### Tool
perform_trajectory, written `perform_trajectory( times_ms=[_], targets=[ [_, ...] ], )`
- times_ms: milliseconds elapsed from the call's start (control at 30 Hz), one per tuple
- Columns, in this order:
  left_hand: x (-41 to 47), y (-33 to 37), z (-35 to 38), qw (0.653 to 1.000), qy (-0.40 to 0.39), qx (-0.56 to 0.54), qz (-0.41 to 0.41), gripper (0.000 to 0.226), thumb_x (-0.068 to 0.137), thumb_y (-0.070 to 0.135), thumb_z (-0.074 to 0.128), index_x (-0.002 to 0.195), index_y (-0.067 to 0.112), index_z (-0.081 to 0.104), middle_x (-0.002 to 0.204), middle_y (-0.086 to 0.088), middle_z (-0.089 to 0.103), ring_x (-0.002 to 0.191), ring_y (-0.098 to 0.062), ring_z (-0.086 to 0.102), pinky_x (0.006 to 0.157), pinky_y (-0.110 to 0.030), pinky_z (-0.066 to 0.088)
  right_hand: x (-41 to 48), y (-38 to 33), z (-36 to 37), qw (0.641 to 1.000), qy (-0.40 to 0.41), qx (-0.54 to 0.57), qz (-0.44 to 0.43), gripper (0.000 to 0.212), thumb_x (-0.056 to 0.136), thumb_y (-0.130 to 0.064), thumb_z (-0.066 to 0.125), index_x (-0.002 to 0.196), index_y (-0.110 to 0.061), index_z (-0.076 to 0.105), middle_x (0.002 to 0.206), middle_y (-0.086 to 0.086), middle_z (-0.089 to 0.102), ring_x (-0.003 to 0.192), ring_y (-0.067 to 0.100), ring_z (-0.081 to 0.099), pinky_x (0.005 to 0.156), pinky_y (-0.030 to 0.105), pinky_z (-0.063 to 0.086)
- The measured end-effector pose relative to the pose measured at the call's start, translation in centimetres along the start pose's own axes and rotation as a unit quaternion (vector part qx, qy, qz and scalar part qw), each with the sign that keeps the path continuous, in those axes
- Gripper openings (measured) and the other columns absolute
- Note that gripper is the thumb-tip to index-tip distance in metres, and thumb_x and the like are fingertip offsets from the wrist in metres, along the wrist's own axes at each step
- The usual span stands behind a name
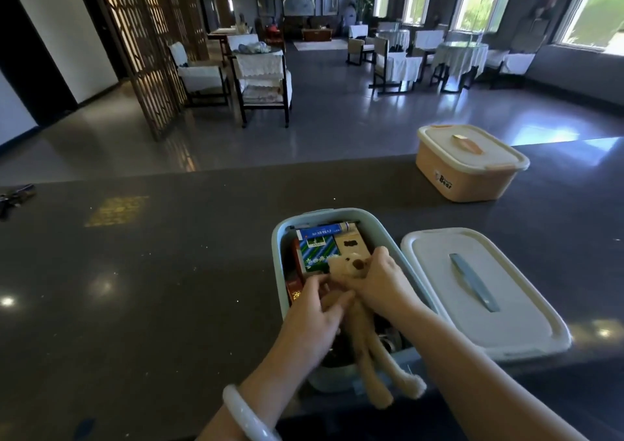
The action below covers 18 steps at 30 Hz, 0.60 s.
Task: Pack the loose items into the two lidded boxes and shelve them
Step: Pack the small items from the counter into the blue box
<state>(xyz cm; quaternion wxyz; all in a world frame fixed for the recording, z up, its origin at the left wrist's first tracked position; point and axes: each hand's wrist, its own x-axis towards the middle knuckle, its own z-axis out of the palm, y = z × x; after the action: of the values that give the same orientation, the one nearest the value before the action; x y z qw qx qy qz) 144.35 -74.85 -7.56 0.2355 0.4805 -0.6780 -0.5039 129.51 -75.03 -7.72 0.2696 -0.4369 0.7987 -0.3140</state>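
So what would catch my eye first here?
The left hand and right hand hold a tan plush toy over the open pale blue box at the near edge of the counter, its long legs dangling past the near rim. The box's lid lies flat just to its right, and a closed orange box sits farther back on the right.

Open box at the counter's near edge, its lid beside it, a second box behind.

On the counter (135,288), the open box (279,238) sits by the front edge, its loose lid (435,272) flat just to its right. Cartons (315,246) fill the box's far end. The plush toy (358,327) lies in front of them, legs hanging over the near rim, gripped by the left hand (314,319) and right hand (381,285). The lidded box (472,177) stands behind, to the right.
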Motion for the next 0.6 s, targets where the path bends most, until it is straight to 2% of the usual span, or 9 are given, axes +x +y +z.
perform_trajectory(
  times_ms=[67,133,200,267,333,433,500,600],
  targets=[
    [0.3,0.2,0.4,1.0,-0.025,-0.006,-0.014,0.05,0.089,0.033,0.068,0.13,0.035,0.04,0.118,0.015,0.057,0.104,-0.003,0.059,0.089,-0.024,0.052,0.2,0.0,0.0,0.999,-0.008,0.036,0.022,0.063,0.074,-0.059,0.072,0.109,-0.015,0.045,0.101,-0.002,0.054,0.092,0.017,0.058,0.07,0.028,0.047],
    [0.2,0.3,0.4,1.0,-0.029,-0.004,-0.011,0.056,0.085,0.031,0.073,0.129,0.035,0.039,0.121,0.012,0.058,0.108,-0.005,0.058,0.096,-0.032,0.051,0.5,0.3,-0.7,0.999,-0.014,0.031,0.002,0.045,0.085,-0.057,0.061,0.101,-0.015,0.053,0.091,-0.004,0.06,0.08,0.014,0.06,0.061,0.027,0.045],
    [0.3,0.6,0.0,1.0,-0.019,0.001,-0.005,0.056,0.084,0.028,0.074,0.129,0.035,0.041,0.119,0.01,0.06,0.107,-0.003,0.059,0.095,-0.032,0.052,1.2,0.9,-2.1,0.997,-0.008,-0.034,-0.062,0.024,0.091,-0.044,0.058,0.096,-0.021,0.059,0.087,-0.004,0.063,0.078,0.013,0.062,0.067,0.031,0.051],
    [0.6,0.7,-0.4,1.0,0.001,0.004,-0.007,0.052,0.086,0.023,0.071,0.129,0.035,0.045,0.117,0.011,0.062,0.106,-0.002,0.06,0.093,-0.032,0.053,1.8,1.5,-3.5,0.984,-0.037,-0.116,-0.127,0.008,0.092,-0.029,0.058,0.096,-0.024,0.062,0.091,-0.005,0.064,0.082,0.012,0.062,0.076,0.033,0.055],
    [0.7,0.7,-0.4,0.999,0.025,-0.008,-0.024,0.05,0.088,0.019,0.069,0.129,0.037,0.048,0.116,0.011,0.062,0.104,-0.003,0.061,0.091,-0.033,0.055,1.9,2.0,-4.1,0.966,-0.094,-0.174,-0.167,0.005,0.09,-0.027,0.06,0.091,-0.025,0.063,0.09,-0.006,0.064,0.084,0.013,0.062,0.08,0.034,0.055],
    [0.8,1.0,0.1,0.997,0.069,-0.005,-0.029,0.044,0.094,0.009,0.058,0.126,0.038,0.051,0.103,0.02,0.059,0.09,0.006,0.057,0.073,-0.014,0.052,1.6,2.8,-4.1,0.937,-0.15,-0.238,-0.208,0.021,0.082,-0.041,0.069,0.093,-0.025,0.061,0.097,-0.006,0.063,0.098,0.016,0.056,0.092,0.034,0.047],
    [0.9,1.1,0.4,0.993,0.111,-0.007,-0.03,0.043,0.094,0.005,0.054,0.123,0.036,0.055,0.098,0.023,0.058,0.087,0.008,0.054,0.061,-0.007,0.045,1.6,3.6,-4.1,0.918,-0.143,-0.28,-0.24,0.029,0.077,-0.042,0.072,0.096,-0.024,0.06,0.105,-0.006,0.059,0.105,0.016,0.049,0.1,0.034,0.039],
    [1.0,1.1,0.8,0.988,0.143,-0.028,-0.043,0.044,0.094,0.002,0.053,0.124,0.034,0.057,0.106,0.019,0.058,0.091,0.006,0.054,0.063,-0.009,0.043,1.7,4.8,-4.1,0.889,-0.13,-0.328,-0.292,0.031,0.076,-0.045,0.072,0.098,-0.026,0.06,0.113,-0.009,0.055,0.112,0.014,0.044,0.106,0.032,0.032]
  ],
)
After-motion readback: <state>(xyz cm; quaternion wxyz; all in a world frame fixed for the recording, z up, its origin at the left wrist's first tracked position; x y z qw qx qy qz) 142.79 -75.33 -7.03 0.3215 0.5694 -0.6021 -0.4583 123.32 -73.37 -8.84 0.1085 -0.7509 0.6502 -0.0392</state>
